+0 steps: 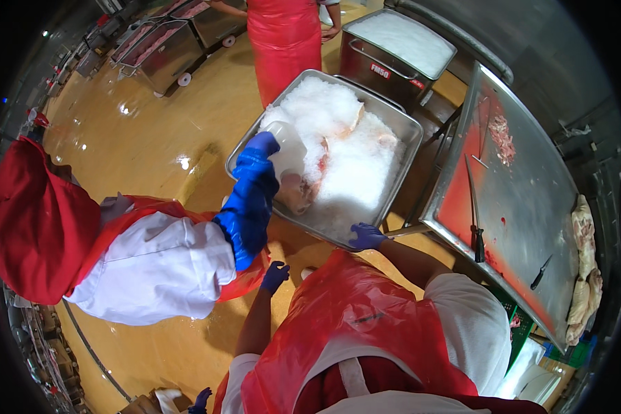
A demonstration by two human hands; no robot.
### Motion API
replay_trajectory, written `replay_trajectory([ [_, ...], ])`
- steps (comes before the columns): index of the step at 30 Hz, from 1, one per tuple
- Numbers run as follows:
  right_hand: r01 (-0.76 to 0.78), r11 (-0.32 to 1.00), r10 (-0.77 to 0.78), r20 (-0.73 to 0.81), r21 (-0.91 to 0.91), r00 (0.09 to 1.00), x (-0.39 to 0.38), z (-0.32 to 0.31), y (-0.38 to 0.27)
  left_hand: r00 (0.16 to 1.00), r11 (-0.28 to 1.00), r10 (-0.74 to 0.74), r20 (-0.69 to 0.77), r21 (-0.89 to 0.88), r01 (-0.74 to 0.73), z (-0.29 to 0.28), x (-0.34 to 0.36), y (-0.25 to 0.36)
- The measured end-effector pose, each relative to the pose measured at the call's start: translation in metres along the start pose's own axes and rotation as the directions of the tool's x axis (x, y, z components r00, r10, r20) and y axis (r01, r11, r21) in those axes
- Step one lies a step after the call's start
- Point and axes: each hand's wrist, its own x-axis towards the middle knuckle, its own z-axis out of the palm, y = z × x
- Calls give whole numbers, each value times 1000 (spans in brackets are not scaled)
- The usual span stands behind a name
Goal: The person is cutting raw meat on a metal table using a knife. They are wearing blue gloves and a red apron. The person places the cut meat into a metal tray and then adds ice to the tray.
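Observation:
My right hand (pixel 367 237), in a purple glove, is closed on the near rim of a metal tub (pixel 406 162). My left hand (pixel 274 277), gloved too, hangs with its fingers loosely apart and nothing in it, short of the tub's near left corner. White crushed ice (pixel 362 176) heaps in the tub, partly covering large pieces of meat (pixel 297 195). On the left, a co-worker in a red hood has a blue-sleeved arm (pixel 252 200) over the tub; that gloved hand holds a translucent white plastic container (pixel 284 141) at the ice.
At right stands a blood-smeared steel table (pixel 524 186) with a long knife (pixel 473 207), a small knife (pixel 541 272), meat scraps (pixel 501 138) and pale meat pieces (pixel 583 269). An ice-filled bin (pixel 400 45) and a person in a red apron (pixel 283 41) are beyond the tub.

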Motion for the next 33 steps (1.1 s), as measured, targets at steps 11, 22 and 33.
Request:
replay_trajectory([
  [11,-322,894,395,-209,312,895,-4,-6,80,998,996,-58,0,-62,58,38,94,87],
  [22,-596,681,401,464,426,790,24,-26,55,996,993,-50,-76,99,57,57,151,62],
  [33,-558,767,455,346,317,821,31,-47,41,973,974,-218,71,-51,222,52,148,90],
])
